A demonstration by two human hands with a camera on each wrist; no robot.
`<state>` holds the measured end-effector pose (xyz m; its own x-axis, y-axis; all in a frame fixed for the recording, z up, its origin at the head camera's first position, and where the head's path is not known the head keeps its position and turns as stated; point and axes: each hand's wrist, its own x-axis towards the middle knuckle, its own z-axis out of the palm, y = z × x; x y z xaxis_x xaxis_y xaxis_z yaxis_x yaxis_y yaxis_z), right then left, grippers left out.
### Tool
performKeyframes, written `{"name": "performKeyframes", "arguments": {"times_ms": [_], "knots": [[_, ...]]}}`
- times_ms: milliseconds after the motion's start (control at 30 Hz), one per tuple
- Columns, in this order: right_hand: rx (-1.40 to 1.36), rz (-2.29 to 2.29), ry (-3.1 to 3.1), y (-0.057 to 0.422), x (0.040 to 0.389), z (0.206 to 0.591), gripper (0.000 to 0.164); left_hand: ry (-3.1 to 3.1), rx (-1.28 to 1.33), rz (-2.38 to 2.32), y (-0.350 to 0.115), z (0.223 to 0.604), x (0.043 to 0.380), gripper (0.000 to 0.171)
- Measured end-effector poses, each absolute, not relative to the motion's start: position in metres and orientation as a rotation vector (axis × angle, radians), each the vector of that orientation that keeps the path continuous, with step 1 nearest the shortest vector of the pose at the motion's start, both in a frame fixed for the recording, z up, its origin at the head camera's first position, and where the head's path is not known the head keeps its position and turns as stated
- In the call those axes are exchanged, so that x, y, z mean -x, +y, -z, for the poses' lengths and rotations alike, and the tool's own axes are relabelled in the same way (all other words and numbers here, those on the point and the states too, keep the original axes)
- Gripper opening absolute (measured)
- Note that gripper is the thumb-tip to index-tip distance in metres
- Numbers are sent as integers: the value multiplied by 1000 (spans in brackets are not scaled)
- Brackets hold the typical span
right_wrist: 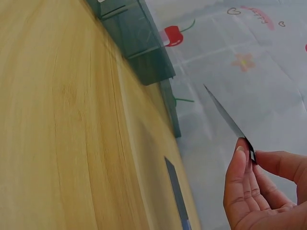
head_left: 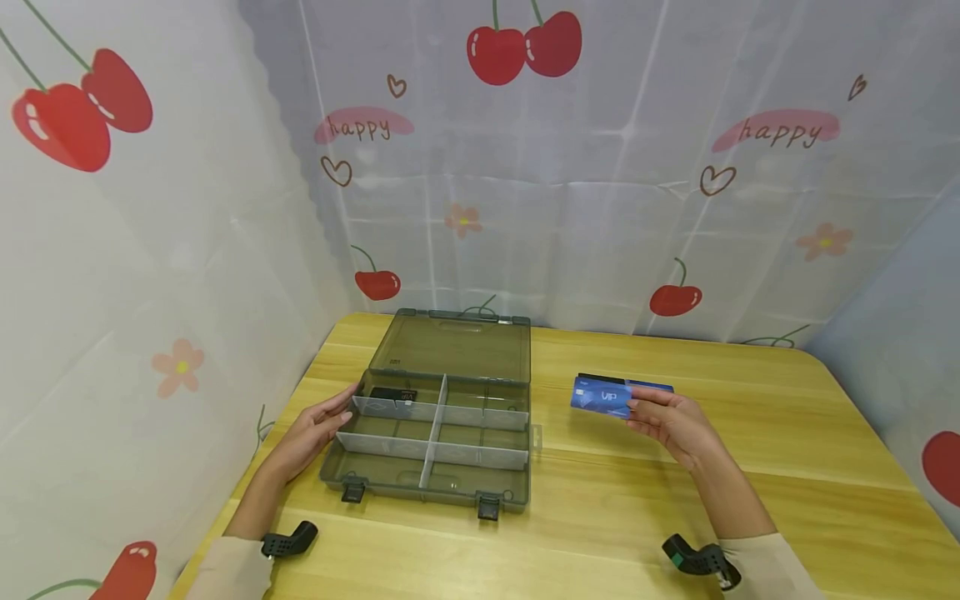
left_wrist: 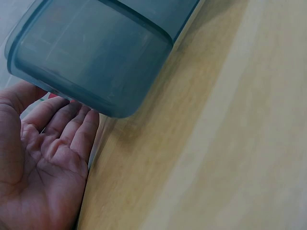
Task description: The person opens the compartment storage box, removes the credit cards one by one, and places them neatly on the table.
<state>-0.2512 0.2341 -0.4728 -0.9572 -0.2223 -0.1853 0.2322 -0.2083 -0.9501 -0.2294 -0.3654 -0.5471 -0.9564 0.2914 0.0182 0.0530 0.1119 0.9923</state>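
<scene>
Pinches a blue card, pale-lettered VIP, in the right hand, right of the divided box; partly hides other card edges. Rests the unclenched left hand against the box's left wall. Shows a black VIP card in the box's back-left compartment.

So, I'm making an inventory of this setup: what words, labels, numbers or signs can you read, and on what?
"VIP": blue card
"VIP": black card inside the open box
"happy": left pink streak on the back curtain
"happy": right pink streak, same curtain
Too small to read: the mark on the box's lid; fine print on both cards.
</scene>
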Motion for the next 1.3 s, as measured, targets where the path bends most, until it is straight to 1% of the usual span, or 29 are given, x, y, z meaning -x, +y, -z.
{"name": "performKeyframes", "arguments": {"times_ms": [133, 367, 533, 800, 867, 1067, 1133, 1267, 1300], "knots": [[-22, 2243, 1752, 237, 253, 475, 23, 2208, -353, -1938, -366, 547, 230, 59], [-46, 2225, 1784, 242, 254, 477, 19, 2211, -344, -1944, -365, 547, 229, 59], [-33, 2206, 1813, 247, 256, 479, 20, 2208, -337, -1946, -364, 545, 228, 60], [-88, 2162, 1847, 252, 259, 490, 18, 2215, -351, -1938, -364, 545, 227, 60], [-70, 2151, 1857, 252, 260, 492, 21, 2215, -346, -1939, -364, 544, 227, 60], [-46, 2130, 1896, 252, 262, 499, 36, 2218, -346, -1932, -364, 545, 228, 60], [-60, 2128, 1906, 252, 263, 500, 35, 2213, -350, -1936, -364, 546, 228, 60], [-93, 2144, 1888, 251, 264, 502, 26, 2209, -352, -1941, -364, 545, 228, 60], [-92, 2142, 1887, 251, 264, 502, 27, 2208, -350, -1941, -364, 545, 228, 60]]}}
